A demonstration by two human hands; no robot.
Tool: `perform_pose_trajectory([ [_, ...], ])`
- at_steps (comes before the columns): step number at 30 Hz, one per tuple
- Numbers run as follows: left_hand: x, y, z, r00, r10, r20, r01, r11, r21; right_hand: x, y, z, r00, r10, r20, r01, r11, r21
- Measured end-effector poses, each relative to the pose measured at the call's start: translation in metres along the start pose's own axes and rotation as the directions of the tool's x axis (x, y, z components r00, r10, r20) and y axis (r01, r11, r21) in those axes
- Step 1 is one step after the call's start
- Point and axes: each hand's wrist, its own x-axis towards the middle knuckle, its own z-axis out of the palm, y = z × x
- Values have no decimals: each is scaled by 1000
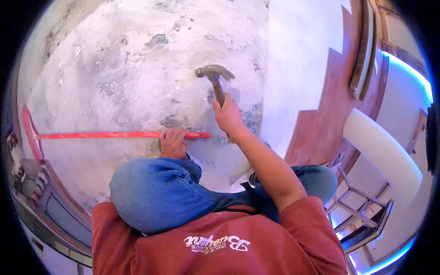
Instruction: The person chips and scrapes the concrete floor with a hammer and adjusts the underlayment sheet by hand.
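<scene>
The red shirt (220, 243) is nearest; a red strip (105, 135) runs crosswise on the blotchy floor (137, 91), right part under the bent left hand (173, 143); the right hand (228, 117) grips a hammer (215, 79), long axis pointing forward, claw right

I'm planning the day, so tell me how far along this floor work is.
Apparently done: brown flooring with a stepped edge, and a white sheet beside it. In hand: the right hand grips a hammer; the left hand is on a red strip. Likely left: covering the bare, patchy floor and the exposed white sheet.
</scene>
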Motion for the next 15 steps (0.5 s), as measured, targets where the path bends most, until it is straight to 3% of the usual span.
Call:
perform_pose_trajectory([
  [5, 1, 0, 4, 1000, 1, 9, -1, 1000, 20, 3, -5, -11, 992, 63, 111, -48, 990, -133],
  [8, 5, -4, 1, 999, 48, 17, -48, 999, 24, 6, 8, 3, 983, -28, 181, 60, 983, -172],
  [10, 1, -7, 5, 998, 61, -15, -61, 998, -31, 2, 20, 21, 963, -155, 220, 214, 938, -272],
  [15, -9, 4, -1, 1000, 11, -11, -11, 1000, -20, -20, 24, 55, 929, -262, 261, 324, 918, -229],
])
